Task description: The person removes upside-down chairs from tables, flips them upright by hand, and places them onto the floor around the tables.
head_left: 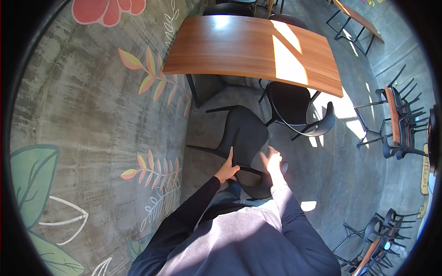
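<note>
A black chair [246, 133] is tipped over in front of me, with two of its legs pointing left toward the wall. Its curved backrest [255, 186] is near my legs. My left hand [225, 170] grips the chair where the seat meets a leg, the index finger or thumb stretched along it. Over the right side of the same chair is my right hand [273, 161], fingers apart; contact with the chair is unclear. Just beyond, a second black chair [287, 103] stands upright, partly under the wooden table [221, 46].
On the left rises a concrete wall [92, 101] with painted leaves. More black chairs [229, 9] stand behind the table. To the right, chairs lie upturned on another table [392, 115], and again at the lower right [370, 253]. Sunlit patches mark the concrete floor [340, 175].
</note>
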### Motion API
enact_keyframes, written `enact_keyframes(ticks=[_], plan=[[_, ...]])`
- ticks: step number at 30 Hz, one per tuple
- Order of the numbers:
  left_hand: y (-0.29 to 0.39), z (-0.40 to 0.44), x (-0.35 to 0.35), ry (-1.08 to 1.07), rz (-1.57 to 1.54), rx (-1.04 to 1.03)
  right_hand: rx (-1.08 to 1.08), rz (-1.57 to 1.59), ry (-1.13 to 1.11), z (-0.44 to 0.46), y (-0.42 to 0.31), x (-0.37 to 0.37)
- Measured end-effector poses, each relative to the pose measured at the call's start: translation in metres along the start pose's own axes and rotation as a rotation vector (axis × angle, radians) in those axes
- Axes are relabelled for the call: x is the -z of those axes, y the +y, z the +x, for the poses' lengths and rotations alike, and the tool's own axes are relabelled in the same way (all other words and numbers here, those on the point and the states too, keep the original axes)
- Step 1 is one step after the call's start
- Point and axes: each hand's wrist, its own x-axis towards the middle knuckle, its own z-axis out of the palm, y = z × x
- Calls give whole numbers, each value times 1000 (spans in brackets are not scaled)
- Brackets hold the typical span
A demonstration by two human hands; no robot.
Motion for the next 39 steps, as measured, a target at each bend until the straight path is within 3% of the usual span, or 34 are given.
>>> enact_keyframes(ticks=[1, 3, 5, 7, 8, 11, 12, 13, 15, 17, 18, 19, 22, 25, 26, 32, 39], plan=[[3, -1, 5, 2, 4, 2, -39, -133, 25, -12, 31, 10], [6, -5, 12, 2, 6, 11, -506, -254, -88, -29, 45, 46], [6, -7, 20, 47, 17, -13, -710, -177, -45, -54, 80, 41], [8, -7, 30, 83, 29, -35, -776, 73, 4, -76, 176, -30], [9, -5, 37, 95, 37, -42, -783, 187, -160, -81, 167, -15], [-7, 3, 54, 181, 114, -87, -746, 462, -358, -87, 184, -49], [-5, 1, 56, 205, 130, -96, -653, 326, -375, -85, 187, -61], [-8, 0, 58, 230, 146, -102, -543, 183, -15, -97, 175, -75], [-32, 10, 68, 432, 192, -303, -774, 113, 179, -95, 175, -97], [-47, 15, 77, 629, 191, -465, -975, 360, -49, -83, 159, -84], [-38, 3, 74, 675, 34, -341, -1070, 488, -170, -74, 146, -75], [-42, -2, 78, 704, 88, -307, -1088, 581, -306, -66, 134, -66], [-60, -14, 113, 754, 169, -233, -1086, 794, -684, -42, 101, -45], [-48, -30, 148, 651, -131, -19, -918, 973, -546, -29, 84, -62], [-42, -32, 155, 662, -174, 31, -910, 1162, -469, -23, 79, -74], [-2, -21, 176, 685, -241, -19, -683, 1053, -192, 10, 41, -87], [34, 1, 230, 621, -251, -146, -624, 1153, -103, 60, -23, -53]])
